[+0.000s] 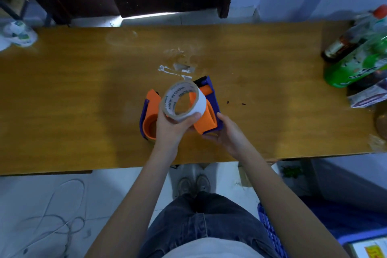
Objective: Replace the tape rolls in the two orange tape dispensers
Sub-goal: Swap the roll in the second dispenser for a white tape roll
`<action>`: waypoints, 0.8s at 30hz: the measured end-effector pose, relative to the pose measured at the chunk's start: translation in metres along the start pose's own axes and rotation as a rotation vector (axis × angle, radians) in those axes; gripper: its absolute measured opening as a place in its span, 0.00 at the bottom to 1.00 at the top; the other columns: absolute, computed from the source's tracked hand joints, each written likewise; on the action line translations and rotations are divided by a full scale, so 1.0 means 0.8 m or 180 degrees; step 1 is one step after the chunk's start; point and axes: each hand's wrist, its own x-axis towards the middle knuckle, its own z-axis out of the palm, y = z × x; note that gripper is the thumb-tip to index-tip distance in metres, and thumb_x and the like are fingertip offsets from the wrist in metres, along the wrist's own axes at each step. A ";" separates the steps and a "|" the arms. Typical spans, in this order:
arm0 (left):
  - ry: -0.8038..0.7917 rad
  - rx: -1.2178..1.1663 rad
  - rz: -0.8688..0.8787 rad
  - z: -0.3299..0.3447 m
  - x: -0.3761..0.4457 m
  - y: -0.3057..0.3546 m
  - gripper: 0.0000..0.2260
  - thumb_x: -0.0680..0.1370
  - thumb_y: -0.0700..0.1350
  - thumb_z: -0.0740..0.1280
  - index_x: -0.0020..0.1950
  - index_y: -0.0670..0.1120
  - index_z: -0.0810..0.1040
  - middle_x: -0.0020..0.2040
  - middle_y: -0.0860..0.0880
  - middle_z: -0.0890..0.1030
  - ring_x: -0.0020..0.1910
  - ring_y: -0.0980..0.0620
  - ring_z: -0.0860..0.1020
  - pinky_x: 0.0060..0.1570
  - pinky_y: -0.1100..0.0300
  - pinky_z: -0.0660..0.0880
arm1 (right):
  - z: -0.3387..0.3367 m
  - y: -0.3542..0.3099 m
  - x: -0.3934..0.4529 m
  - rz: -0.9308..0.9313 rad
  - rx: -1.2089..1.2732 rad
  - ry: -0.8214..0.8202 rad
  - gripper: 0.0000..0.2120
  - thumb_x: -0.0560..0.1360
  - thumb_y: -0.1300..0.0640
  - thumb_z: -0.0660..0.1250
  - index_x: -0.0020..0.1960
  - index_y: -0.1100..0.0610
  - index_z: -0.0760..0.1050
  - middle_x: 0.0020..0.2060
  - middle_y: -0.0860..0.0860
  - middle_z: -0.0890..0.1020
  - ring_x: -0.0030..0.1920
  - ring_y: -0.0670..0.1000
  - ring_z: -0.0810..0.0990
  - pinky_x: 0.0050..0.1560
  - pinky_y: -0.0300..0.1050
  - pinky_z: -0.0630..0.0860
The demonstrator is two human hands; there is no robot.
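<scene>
Dark trousers and a pair of shoes are seen nearest, below the bench (62,111) edge. Above them, the left hand (169,130) is curled round a white tape roll (184,100), which is held clear of the bench with its cardboard core tilted toward the camera. The right hand (228,134) is wrapped round the handle end of an orange and blue tape dispenser (209,109), which is held just behind the roll. A second orange dispenser (149,117) is seen just left of the left hand, apparently lying on the bench, and its spool looks bare.

A slip is judged the main risk: the roll is gripped only at its lower rim, so it could be dropped or pushed on crooked if the core is not lined up with the hub. The free tape end could also stick to itself.

Much of the right dispenser's hub is hidden behind the roll, and its cutting edge cannot be made out. The fingers of the right hand are largely concealed under the handle. Farther off, torn tape scraps (176,69) and bottles (356,56) at the right end are seen, partly cut off.
</scene>
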 end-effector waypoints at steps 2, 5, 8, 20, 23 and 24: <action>0.0031 0.0293 0.0086 0.000 0.007 0.000 0.36 0.59 0.47 0.81 0.63 0.63 0.70 0.64 0.53 0.76 0.63 0.48 0.75 0.55 0.40 0.76 | 0.004 0.006 0.002 0.0010 -0.0417 0.0249 0.10 0.81 0.53 0.56 0.48 0.53 0.76 0.44 0.53 0.80 0.43 0.50 0.80 0.33 0.41 0.78; 0.0006 0.0647 0.0237 -0.003 0.017 0.001 0.36 0.62 0.39 0.80 0.65 0.56 0.68 0.59 0.58 0.74 0.57 0.68 0.75 0.54 0.65 0.75 | 0.006 0.015 0.007 -0.0080 -0.1082 0.0570 0.10 0.79 0.53 0.61 0.44 0.56 0.77 0.36 0.51 0.76 0.36 0.47 0.75 0.29 0.35 0.75; -0.0141 0.1027 0.0393 -0.005 0.024 0.000 0.37 0.63 0.37 0.79 0.67 0.48 0.66 0.58 0.57 0.73 0.51 0.77 0.72 0.47 0.78 0.69 | 0.007 0.020 0.017 -0.0147 -0.1559 0.0832 0.10 0.77 0.56 0.64 0.50 0.63 0.79 0.35 0.53 0.74 0.32 0.47 0.73 0.25 0.32 0.74; -0.0322 0.1742 0.0334 -0.012 0.021 -0.023 0.39 0.62 0.45 0.80 0.66 0.59 0.63 0.61 0.53 0.75 0.51 0.50 0.79 0.53 0.53 0.78 | 0.012 0.034 0.056 -0.0390 -0.3337 0.1042 0.12 0.76 0.57 0.65 0.52 0.63 0.82 0.45 0.59 0.84 0.40 0.52 0.77 0.32 0.39 0.68; -0.0245 0.1721 0.0351 -0.014 0.016 -0.026 0.38 0.62 0.44 0.80 0.63 0.64 0.63 0.59 0.58 0.74 0.53 0.50 0.78 0.53 0.57 0.77 | 0.008 0.031 0.066 -0.0443 -0.3511 0.1107 0.13 0.75 0.55 0.66 0.56 0.59 0.81 0.50 0.56 0.84 0.48 0.54 0.81 0.44 0.44 0.76; -0.0211 0.1724 0.0354 -0.014 0.015 -0.024 0.38 0.62 0.44 0.80 0.60 0.67 0.62 0.59 0.58 0.74 0.55 0.49 0.78 0.55 0.55 0.77 | 0.006 0.030 0.067 -0.0428 -0.3556 0.1115 0.13 0.75 0.54 0.66 0.56 0.59 0.81 0.50 0.55 0.84 0.50 0.54 0.82 0.46 0.45 0.77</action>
